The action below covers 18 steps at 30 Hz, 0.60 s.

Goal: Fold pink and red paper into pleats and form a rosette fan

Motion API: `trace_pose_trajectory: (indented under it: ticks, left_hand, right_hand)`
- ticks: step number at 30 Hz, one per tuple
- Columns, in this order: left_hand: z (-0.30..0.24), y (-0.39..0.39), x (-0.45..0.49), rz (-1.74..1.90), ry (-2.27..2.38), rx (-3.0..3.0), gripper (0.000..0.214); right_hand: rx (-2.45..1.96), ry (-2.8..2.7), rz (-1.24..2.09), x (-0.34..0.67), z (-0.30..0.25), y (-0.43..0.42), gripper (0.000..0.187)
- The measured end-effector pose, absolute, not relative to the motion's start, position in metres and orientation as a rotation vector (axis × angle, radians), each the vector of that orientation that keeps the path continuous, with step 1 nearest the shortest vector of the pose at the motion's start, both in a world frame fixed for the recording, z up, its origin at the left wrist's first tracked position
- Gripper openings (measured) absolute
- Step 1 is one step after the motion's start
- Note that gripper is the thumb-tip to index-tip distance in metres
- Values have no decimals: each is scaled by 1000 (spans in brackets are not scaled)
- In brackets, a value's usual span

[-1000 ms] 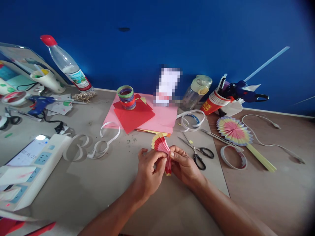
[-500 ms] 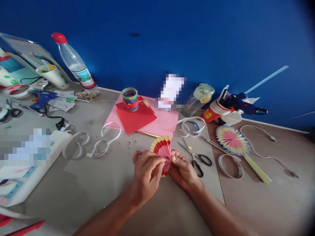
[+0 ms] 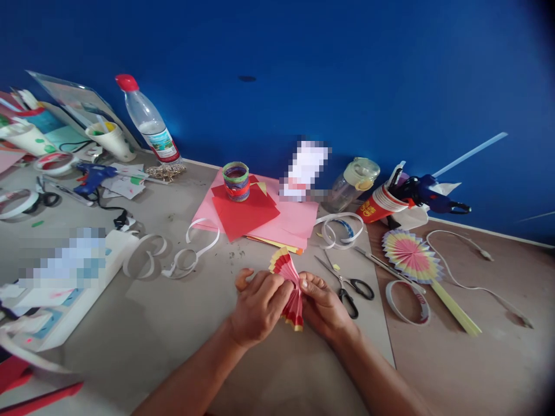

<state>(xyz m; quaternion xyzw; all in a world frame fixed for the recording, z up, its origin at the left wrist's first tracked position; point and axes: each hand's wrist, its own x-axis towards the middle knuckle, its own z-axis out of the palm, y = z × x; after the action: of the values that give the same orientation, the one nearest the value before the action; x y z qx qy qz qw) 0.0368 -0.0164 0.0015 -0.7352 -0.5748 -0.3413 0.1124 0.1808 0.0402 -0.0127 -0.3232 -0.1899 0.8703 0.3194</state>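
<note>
Folded paper fan [image 3: 286, 268], pink with red and yellow edges, in front of the pink sheets [image 3: 295, 222] and left of the scissors [image 3: 341, 281]. In the head view, long from top to bottom, with a small lean to the left at the top. Pointed up toward the pink sheets at one end, down and a bit right at the other. Wide at both ends, thin in the middle. Gripped there by left hand [image 3: 260, 307] with curled fingers, and by right hand [image 3: 326, 306] with thumb and fingers.

From here I see a bottle [image 3: 159, 138] near the wall [image 3: 347, 69] and a jar [image 3: 344, 188] beside a red cup [image 3: 377, 205].
</note>
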Motion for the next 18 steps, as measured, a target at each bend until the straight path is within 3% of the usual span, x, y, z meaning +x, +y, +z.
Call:
trace_pose_trajectory:
  ticks: [13, 18]
  left_hand:
    - [5, -16, 40, -740, -1656, -2176, 12]
    - [3, -12, 40, -834, -1689, -2131, 13]
  right_hand:
    - [-880, -530, 2339, 182, -12, 43, 23]
    - [-859, -529, 2397, 186, -12, 45, 21]
